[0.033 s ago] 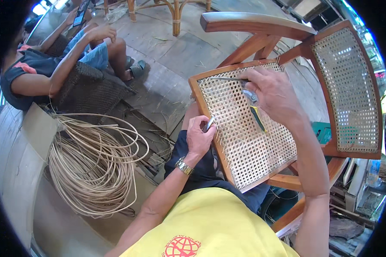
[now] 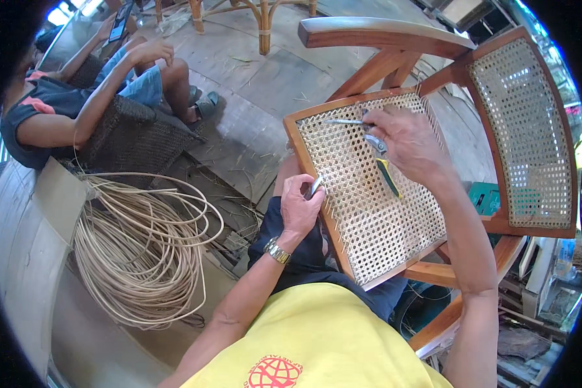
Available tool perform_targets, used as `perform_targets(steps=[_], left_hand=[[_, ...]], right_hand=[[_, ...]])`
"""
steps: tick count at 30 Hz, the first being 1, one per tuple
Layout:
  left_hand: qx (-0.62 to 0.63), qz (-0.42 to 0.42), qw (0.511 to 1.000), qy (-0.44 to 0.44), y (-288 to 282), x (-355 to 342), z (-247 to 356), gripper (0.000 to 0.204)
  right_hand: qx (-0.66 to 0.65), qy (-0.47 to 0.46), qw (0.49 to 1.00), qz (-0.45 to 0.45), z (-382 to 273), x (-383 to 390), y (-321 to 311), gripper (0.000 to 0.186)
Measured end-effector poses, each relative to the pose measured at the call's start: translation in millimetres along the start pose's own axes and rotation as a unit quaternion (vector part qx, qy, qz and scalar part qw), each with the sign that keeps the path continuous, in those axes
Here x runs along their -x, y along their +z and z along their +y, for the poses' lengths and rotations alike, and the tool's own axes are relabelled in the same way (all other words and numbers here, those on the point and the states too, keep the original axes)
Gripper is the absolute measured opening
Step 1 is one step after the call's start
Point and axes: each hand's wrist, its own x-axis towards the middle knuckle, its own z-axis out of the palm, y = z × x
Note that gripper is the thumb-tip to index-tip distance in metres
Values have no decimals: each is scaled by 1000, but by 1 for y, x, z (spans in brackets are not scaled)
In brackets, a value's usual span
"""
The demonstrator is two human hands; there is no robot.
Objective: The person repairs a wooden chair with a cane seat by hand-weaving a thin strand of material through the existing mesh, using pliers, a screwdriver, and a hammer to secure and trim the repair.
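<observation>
A wooden armchair with a woven cane seat (image 2: 381, 226) lies tilted across my lap, its wooden frame rimmed by loose strand ends. Over the seat's far part, my right hand (image 2: 407, 139) is closed around a thin pointed metal tool (image 2: 343, 121), its shaft toward the left rail. Pliers (image 2: 388, 178) with yellow and green handles rest on the cane just below that hand. At the left rail, my left hand (image 2: 302, 205) pinches a small shiny metal piece (image 2: 315, 187), whose kind I cannot make out. Part of it is hidden by my fingers.
The chair's cane backrest (image 2: 524, 136) and armrest (image 2: 388, 35) rise at right and far side. A big coil of rattan (image 2: 142, 252) lies at left. Beyond it sits another person (image 2: 58, 123) with a phone. A green case (image 2: 484, 198) stands behind the seat.
My right hand and the pointed tool have shifted slightly, the tip now a little farther right. My left hand stays at the rail.
</observation>
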Motion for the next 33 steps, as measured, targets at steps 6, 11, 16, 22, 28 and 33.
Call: perform_targets(steps=[6,11,16,22,28,33], left_hand=[[40,-36,993,-105,-1,0,-4,30],[48,-12,999,-22,2,3,-11,30],[24,-18,999,-13,1,4,-5,29],[-19,-16,999,34,-2,7,-1,29],[-94,-21,990,103,-2,16,4,31],[-118,-21,988,101,0,18,8,30]], right_hand=[[32,23,966,-254,40,33,73,25],[80,-17,965,-248,35,33,97,30],[80,-19,968,-237,41,29,108,30],[74,-35,956,-282,41,27,107,30],[9,-26,961,-274,47,36,116,29],[44,-38,953,-298,42,33,105,29]])
